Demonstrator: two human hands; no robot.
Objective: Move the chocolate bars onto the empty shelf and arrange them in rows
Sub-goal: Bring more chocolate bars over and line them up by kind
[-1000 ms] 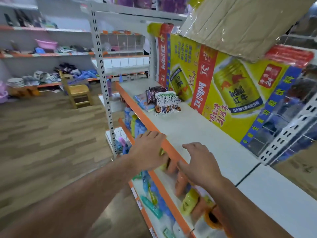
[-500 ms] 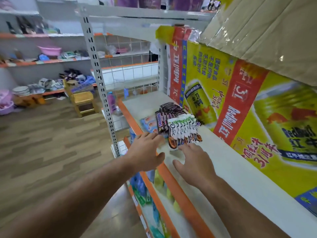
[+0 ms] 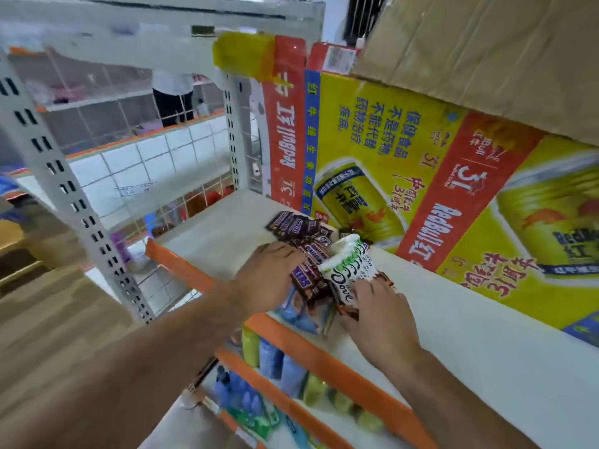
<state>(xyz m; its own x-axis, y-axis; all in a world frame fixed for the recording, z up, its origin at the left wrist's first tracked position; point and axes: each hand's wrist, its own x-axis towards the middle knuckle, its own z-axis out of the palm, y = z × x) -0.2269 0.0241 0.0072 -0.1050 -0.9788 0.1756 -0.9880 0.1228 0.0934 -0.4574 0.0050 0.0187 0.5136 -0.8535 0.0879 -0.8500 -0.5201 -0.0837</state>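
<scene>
Left hand (image 3: 269,273) curled round the Snickers bars (image 3: 306,278) and right hand (image 3: 379,314) gripped the fanned Dove bars (image 3: 343,277), near the orange front edge (image 3: 184,270) of the shelf (image 3: 486,351). A loose bundle could spill bars over it.

Shelf (image 3: 486,351), upper tier.
- Snickers bars (image 3: 298,226): far left end, stacked, reaching back toward the carton (image 3: 421,176).
- Dove bars (image 3: 348,270): just right of them, touching.
- Packets (image 3: 301,315): under both stacks, at the near edge.
- Left grip (image 3: 269,277): holds the Snickers bars' near end.
- Right grip (image 3: 379,315): holds the Dove bars' near end.
- Carton: along the shelf's back, with cardboard (image 3: 486,43) above it.
- Bottles (image 3: 278,361): in a row on the tier below.
- Post (image 3: 64,189): far left.
</scene>
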